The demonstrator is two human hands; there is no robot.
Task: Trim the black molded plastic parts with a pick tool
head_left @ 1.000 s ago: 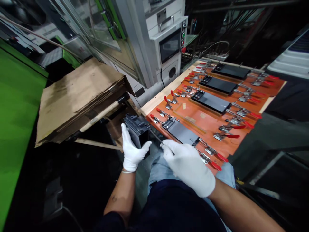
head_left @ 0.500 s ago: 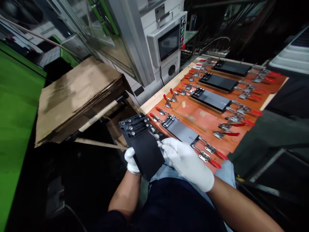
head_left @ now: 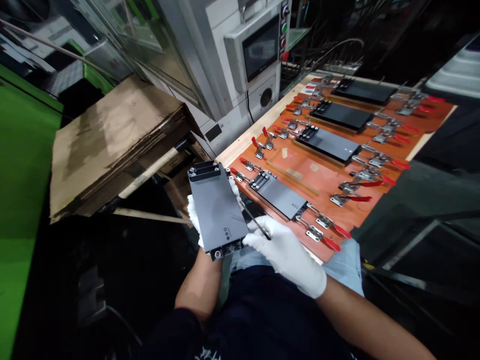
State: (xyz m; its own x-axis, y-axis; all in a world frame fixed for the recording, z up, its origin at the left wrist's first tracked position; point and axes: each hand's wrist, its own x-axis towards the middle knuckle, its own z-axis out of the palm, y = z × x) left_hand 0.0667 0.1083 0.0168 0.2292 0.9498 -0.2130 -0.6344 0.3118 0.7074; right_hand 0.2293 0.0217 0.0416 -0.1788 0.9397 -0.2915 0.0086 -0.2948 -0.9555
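A flat dark grey panel (head_left: pixel 216 209) with black connector blocks at both ends is held face up over my lap. My left hand (head_left: pixel 194 217), in a white glove, is under it with fingers wrapped round its edges. My right hand (head_left: pixel 285 252), also gloved, grips a thin metal tool (head_left: pixel 255 222) whose tip lies at the panel's right edge. Just to the right, an orange fixture board (head_left: pixel 330 182) carries several similar dark panels, the nearest panel (head_left: pixel 278 195) held by red-handled toggle clamps (head_left: pixel 330 239).
A stack of flattened cardboard (head_left: pixel 112 135) sits to the left on wooden poles. A grey machine cabinet with a screen (head_left: pixel 258 47) stands behind the board. A green surface (head_left: pixel 22 165) fills the far left. One slot on the board (head_left: pixel 300 172) holds no panel.
The panel has been turned from edge-on in my left hand to flat, face up, and raised a little. My right hand with the tool has shifted toward the panel's lower right edge.
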